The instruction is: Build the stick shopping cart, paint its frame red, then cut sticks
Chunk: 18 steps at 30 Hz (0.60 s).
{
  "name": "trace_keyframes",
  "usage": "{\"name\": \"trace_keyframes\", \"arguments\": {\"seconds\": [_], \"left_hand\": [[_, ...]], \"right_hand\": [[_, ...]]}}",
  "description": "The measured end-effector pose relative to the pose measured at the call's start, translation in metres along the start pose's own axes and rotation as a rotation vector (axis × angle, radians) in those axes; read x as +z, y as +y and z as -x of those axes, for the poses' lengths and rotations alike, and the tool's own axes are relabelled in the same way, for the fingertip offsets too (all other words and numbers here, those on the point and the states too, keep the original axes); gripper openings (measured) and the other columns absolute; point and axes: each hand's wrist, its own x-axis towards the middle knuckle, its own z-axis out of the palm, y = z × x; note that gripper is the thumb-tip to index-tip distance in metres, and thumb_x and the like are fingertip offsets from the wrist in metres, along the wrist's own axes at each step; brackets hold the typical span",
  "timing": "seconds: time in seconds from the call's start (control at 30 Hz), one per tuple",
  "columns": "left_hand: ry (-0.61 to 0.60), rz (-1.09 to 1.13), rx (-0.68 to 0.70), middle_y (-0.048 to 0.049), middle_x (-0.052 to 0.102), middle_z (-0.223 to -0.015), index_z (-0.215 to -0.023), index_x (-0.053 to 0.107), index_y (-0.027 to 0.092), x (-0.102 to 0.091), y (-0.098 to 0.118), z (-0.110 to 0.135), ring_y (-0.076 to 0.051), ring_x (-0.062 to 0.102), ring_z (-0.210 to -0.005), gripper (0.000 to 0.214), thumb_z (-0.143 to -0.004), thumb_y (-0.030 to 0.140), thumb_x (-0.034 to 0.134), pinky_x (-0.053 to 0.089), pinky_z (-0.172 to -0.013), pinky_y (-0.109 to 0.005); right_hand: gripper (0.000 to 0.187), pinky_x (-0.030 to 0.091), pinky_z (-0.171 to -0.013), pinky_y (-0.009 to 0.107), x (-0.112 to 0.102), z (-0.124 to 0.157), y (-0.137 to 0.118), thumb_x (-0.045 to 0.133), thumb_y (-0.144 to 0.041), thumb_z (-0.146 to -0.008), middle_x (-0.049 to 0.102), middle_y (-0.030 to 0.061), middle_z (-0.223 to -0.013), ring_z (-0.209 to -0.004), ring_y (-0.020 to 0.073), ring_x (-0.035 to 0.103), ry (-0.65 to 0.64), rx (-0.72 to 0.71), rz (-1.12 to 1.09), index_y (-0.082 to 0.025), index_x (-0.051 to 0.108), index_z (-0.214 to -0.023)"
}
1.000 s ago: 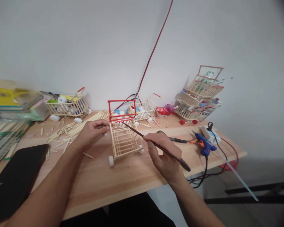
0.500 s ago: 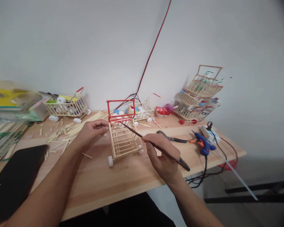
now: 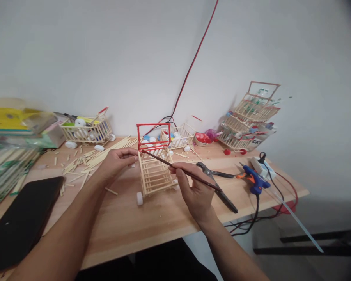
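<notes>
A miniature shopping cart (image 3: 156, 175) made of thin wooden sticks stands on the wooden table, its handle frame painted red and its wheels white. My left hand (image 3: 119, 164) pinches the cart's upper left corner, just below the red frame. Between the thumb and fingers of my right hand (image 3: 195, 191) is a slender dark paintbrush (image 3: 181, 170), slanting up to the left. Its tip touches or nearly touches the left end of the cart's red lower bar. A small white tub of red paint (image 3: 202, 138) sits behind, to the right.
Loose sticks (image 3: 90, 160) lie left of the cart, near a black phone (image 3: 23, 222). Pliers (image 3: 219, 187) and a blue glue gun (image 3: 256, 179) lie on the right beside a power strip (image 3: 263, 168). Other stick carts (image 3: 87, 130) and stacked carts (image 3: 248, 117) stand by the wall.
My right hand has moved the brush tip left along the red lower bar to its left end. My left hand keeps its hold on the cart. The view has shifted slightly.
</notes>
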Motion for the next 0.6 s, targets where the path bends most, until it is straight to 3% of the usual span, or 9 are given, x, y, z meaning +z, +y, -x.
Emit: {"name": "trace_keyframes", "arguments": {"seconds": [0.4, 0.6], "left_hand": [[0.006, 0.038, -0.039, -0.0046, 0.072, -0.080, -0.080, 0.077, 0.017, 0.0003, -0.0014, 0.0004, -0.013, 0.055, -0.062, 0.029, -0.063, 0.040, 0.082, 0.045, -0.057, -0.024], [0.008, 0.040, -0.033, -0.0038, 0.070, -0.077, -0.077, 0.077, 0.017, 0.0012, 0.0016, 0.0008, -0.012, 0.053, -0.060, 0.026, -0.062, 0.038, 0.081, 0.044, -0.056, -0.024]], "right_hand": [[0.016, 0.062, -0.075, 0.030, 0.0004, -0.0039, -0.0039, 0.061, -0.013, -0.092, 0.077, 0.0040, -0.087, -0.079, 0.0165, 0.074, 0.009, -0.023, 0.030, -0.020, 0.072, -0.101], [0.017, 0.062, -0.076, 0.033, -0.0057, 0.0011, 0.0037, 0.061, -0.015, -0.093, 0.077, 0.0044, -0.088, -0.081, 0.0179, 0.074, 0.018, 0.035, 0.016, -0.021, 0.073, -0.103]]}}
